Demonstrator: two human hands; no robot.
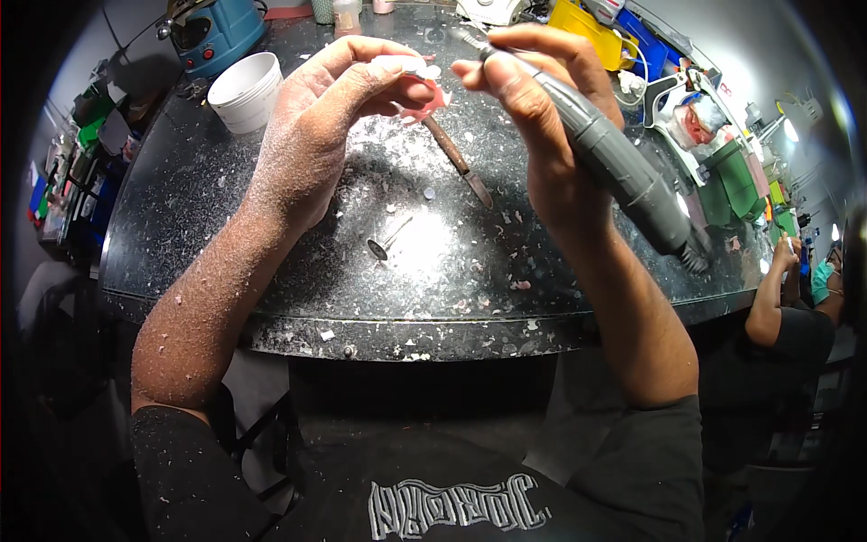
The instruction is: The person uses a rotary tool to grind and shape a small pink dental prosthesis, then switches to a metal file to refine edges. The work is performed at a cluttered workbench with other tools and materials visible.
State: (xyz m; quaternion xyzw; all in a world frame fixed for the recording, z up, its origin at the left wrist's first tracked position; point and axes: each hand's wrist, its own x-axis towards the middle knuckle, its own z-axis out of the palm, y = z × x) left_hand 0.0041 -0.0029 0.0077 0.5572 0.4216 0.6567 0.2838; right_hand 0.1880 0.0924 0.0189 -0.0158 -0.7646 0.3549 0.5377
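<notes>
My left hand, dusted with pale powder, pinches a small pink and white denture between thumb and fingers. Part of it is hidden by those fingers. Across from it, my right hand grips a grey rotary tool near its front end. The tool's tip points up and left, apart from the denture. Below the denture, a knife with a brown handle lies on the dark table. Nearer to me lies a thin-shanked bit with a small round disc.
White powder and pink and white scraps cover the table. A white tub stands left of my left hand, with a blue machine behind it. A white frame holding a red and white model is at right. Another person sits far right.
</notes>
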